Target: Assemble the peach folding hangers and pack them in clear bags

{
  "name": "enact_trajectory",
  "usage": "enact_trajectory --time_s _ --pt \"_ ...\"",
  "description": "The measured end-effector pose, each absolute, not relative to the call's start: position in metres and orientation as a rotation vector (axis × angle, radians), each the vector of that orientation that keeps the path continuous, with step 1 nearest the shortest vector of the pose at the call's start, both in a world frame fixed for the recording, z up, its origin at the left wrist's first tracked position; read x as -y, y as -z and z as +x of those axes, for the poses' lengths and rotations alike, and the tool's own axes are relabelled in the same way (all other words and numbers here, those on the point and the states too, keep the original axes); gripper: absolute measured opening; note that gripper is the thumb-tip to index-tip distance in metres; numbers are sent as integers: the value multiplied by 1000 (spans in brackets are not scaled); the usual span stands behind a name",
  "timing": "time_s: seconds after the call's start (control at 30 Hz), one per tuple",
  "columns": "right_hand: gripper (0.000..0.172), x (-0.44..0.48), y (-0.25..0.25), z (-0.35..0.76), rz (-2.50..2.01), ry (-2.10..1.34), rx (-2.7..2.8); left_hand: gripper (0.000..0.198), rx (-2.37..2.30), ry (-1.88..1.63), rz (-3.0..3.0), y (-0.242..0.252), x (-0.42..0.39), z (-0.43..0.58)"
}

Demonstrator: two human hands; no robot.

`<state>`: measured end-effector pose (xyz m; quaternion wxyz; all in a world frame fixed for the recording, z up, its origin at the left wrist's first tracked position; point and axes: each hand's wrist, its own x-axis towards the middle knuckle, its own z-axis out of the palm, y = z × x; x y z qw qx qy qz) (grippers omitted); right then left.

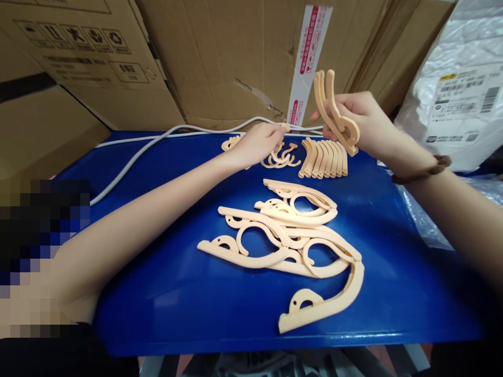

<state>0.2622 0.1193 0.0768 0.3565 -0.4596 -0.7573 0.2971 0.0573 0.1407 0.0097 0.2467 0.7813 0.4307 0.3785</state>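
Observation:
My left hand (pixel 259 145) is closed in a pinch above the far side of the blue table. A small beige end, which looks like part of a hanger hook (pixel 286 127), shows at its fingertips; the fingers hide the rest. Just below and beside it lie several loose beige hooks (pixel 283 158). Raised at the right, my right hand (pixel 361 118) is closed around beige plastic folding hanger arms (pixel 336 118), their long ends pointing up. Under that hand is a row of curved hanger arms (pixel 324 158). Nearer to me, several folding hangers with hooks (pixel 275 230) lie overlapping.
Cardboard boxes (pixel 220 63) stand along the back of the blue table (pixel 188 309). White cables (pixel 137 166) run across its far left. Wrapped white packaging (pixel 451 99) with a label stands at the right, and clear plastic film (pixel 428 220) lies below it.

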Motion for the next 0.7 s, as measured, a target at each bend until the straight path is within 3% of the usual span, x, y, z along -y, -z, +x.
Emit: enact_trajectory --time_s 0.27,0.57,0.7 --pt "26 -115 -72 252 -1204 -814 1890 35 -1426 -913 2042 -2 -152 73" --pt "27 -123 -70 254 -1152 -847 1635 48 -1612 -1054 2137 -8 -146 65" --pt "22 -123 -69 251 -1148 -814 1490 55 -1358 -941 1913 -23 -134 62"
